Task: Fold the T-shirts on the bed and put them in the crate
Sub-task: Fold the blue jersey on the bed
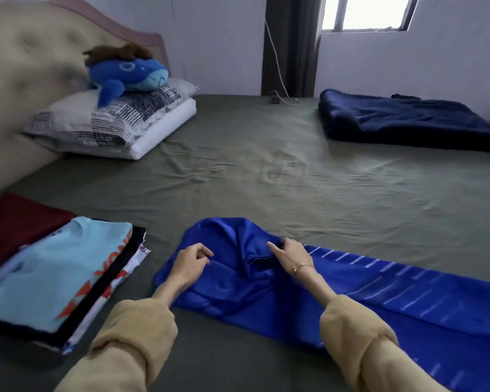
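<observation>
A blue whale plush toy (126, 73) with a brown furry piece on top lies on a black-and-white patterned pillow (108, 120), which sits on a plain white pillow (164, 128). Behind the pillows stands a beige tufted headboard (26, 52). Well to the right of the pillows lies a folded navy blanket (402, 120). Between them, farther back, hangs a dark curtain (292, 43) with a white cable (277, 72) trailing down it. Above the blanket is a window (365, 12).

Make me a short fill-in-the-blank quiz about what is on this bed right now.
1. Both hands grip a shiny ____ T-shirt.
2. The top shirt of the folded stack is light ____.
3. The plush whale lies on the ____.
4. The right hand wears a ____ at the wrist.

Missing words: blue; blue; pillows; bracelet
</observation>
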`<state>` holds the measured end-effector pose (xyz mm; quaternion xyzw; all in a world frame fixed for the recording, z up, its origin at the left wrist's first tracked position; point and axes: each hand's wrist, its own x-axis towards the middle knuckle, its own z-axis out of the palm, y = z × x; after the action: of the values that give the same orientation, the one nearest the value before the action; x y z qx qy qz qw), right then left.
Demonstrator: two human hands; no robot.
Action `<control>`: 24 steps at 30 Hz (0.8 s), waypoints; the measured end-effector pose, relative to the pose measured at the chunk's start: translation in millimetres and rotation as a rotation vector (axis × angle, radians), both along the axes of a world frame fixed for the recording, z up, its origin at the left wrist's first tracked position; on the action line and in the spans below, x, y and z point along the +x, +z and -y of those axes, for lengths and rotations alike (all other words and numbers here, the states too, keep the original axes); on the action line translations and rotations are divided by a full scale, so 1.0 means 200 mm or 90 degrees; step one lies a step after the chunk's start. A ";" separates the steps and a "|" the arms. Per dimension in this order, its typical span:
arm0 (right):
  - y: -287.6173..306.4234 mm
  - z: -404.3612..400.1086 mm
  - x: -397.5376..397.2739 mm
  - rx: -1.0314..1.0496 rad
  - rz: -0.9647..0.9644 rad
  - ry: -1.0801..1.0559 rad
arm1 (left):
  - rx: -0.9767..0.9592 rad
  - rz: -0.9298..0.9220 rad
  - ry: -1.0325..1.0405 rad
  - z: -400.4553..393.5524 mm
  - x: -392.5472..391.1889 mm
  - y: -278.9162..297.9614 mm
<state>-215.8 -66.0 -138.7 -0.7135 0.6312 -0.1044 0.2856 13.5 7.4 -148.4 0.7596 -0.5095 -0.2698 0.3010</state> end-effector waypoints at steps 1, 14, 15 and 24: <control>0.02 0.01 0.06 0.043 0.055 -0.059 | 0.018 -0.068 -0.007 -0.02 0.03 -0.01; 0.16 -0.09 0.49 -0.084 0.294 0.168 | 0.094 -0.607 0.070 -0.04 0.17 -0.08; 0.15 -0.13 0.50 -0.095 0.256 0.234 | 0.099 -0.637 0.078 -0.03 0.18 -0.09; 0.02 -0.27 0.46 -0.133 0.016 0.412 | 0.094 -0.559 0.135 -0.01 0.18 -0.12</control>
<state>-123.8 -12.1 -134.5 -0.9009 0.3546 -0.0813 0.2367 49.1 9.1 -171.6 0.6407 -0.2329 -0.5692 0.4596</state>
